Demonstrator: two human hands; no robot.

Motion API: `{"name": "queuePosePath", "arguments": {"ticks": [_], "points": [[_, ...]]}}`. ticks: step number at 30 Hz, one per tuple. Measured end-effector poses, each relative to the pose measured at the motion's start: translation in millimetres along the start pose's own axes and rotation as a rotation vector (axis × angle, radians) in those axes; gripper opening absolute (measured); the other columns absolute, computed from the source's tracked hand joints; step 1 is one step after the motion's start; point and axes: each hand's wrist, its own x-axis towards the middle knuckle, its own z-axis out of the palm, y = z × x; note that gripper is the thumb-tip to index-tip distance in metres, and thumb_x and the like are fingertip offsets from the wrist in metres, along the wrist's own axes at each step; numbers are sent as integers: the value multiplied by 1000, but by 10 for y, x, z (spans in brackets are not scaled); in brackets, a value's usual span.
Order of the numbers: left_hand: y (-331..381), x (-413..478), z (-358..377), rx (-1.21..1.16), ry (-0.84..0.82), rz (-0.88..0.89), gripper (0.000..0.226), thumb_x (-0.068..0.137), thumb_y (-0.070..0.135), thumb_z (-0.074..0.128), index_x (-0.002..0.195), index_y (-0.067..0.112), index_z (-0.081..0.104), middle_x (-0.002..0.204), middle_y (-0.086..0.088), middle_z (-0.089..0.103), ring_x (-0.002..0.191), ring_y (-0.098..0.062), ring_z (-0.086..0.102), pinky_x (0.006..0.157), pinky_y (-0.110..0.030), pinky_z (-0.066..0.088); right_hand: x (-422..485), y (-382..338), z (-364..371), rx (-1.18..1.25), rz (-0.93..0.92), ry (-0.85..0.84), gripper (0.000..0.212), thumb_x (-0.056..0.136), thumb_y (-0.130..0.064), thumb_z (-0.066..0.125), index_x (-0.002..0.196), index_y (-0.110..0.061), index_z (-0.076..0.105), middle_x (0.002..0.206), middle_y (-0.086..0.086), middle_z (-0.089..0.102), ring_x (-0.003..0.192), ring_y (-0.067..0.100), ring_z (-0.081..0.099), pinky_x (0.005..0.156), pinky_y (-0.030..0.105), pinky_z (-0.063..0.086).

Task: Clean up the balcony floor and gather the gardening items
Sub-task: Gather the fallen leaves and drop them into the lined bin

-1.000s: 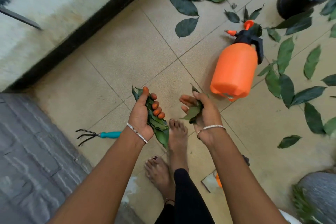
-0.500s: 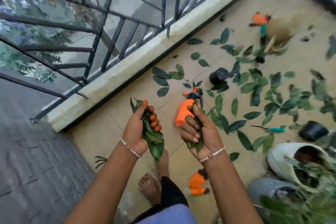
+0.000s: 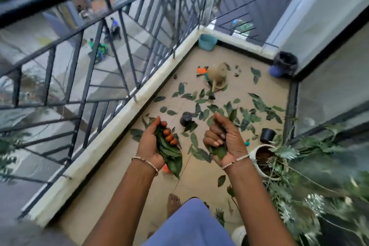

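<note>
Your left hand is clenching a thick leaf bunch, your right hand fewer leaves; scattered leaves are lying on the floor beyond. Be squeezing firmly while carrying, likely toward the far bin

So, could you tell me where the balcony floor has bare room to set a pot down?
Bare tile runs along the kerb beside the left hand, and at the far end between the teal bucket and the dark bin. The middle is crowded with leaves, from the black pot rightwards.
</note>
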Motion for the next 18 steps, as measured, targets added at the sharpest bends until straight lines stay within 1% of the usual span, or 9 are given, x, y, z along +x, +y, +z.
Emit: {"name": "queuePosePath", "arguments": {"ticks": [2,5,9,13,18], "points": [[13,17,299,36,-51,-19,37,100,38,49,70,16,50,53,2,36,42,-13,35,41,-21,32,-120,-251,21,16,-56,67,31,92,-24,56,63,-19,45,42,-6,29,32,7,28,35,17,28],[-9,82,773,71,-160,-90,38,100,38,48,69,15,50,50,3,35,41,-12,35,41,-20,33,-253,-654,24,-39,-139,171,24,94,-31,57,73,-20,53,50,-6,39,37,7,39,39,16,38],[-115,303,1309,134,-241,-155,37,101,37,49,71,14,52,50,2,36,41,-12,36,41,-21,37,-253,-1187,-57,-29,-248,267,19,91,-25,60,75,-17,56,60,-3,47,46,10,47,43,19,44],[-243,756,1810,172,-245,-211,38,100,37,49,71,14,54,51,2,37,41,-13,38,42,-21,38,-25,-1822,-217,20,-298,336,17,91,-22,59,75,-19,55,61,-3,49,50,11,51,47,21,48],[-334,1457,2519,190,-260,-248,34,98,34,51,72,14,56,50,2,42,43,-12,44,45,-21,42,438,-2753,-416,44,-359,400,16,90,-22,59,74,-19,55,53,-4,48,47,10,49,49,19,46]]}}
